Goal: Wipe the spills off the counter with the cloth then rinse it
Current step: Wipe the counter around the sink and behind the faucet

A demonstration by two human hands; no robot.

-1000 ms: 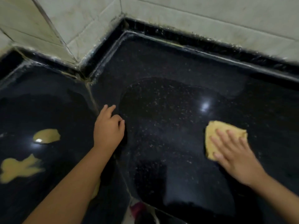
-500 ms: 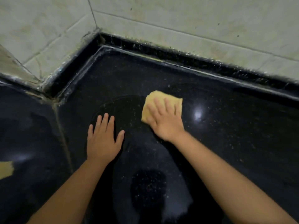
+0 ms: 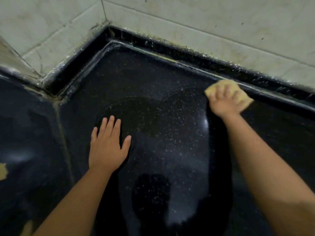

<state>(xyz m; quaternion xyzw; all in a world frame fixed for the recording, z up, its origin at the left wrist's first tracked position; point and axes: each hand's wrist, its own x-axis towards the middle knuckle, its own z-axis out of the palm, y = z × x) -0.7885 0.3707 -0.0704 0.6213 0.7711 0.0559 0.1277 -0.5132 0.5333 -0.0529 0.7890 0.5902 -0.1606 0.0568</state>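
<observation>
A yellow cloth (image 3: 242,96) lies flat on the black speckled counter (image 3: 170,133), close to the raised back edge on the right. My right hand (image 3: 223,101) presses down on it with spread fingers, covering most of it. My left hand (image 3: 107,145) rests flat on the counter to the left, fingers apart, holding nothing. Curved wet streaks mark the counter between the two hands. Yellow spills (image 3: 2,171) show at the far left edge, with another patch (image 3: 27,229) at the bottom left.
Pale tiled walls (image 3: 187,23) meet in a corner at the back, above a black raised rim (image 3: 170,50). A grout seam (image 3: 64,142) splits the counter into a left and a right slab. A bright light glare (image 3: 205,123) reflects near my right wrist.
My right hand has slid the cloth from the middle of the counter to the right and back, up against the rim. My left hand has stayed flat in place.
</observation>
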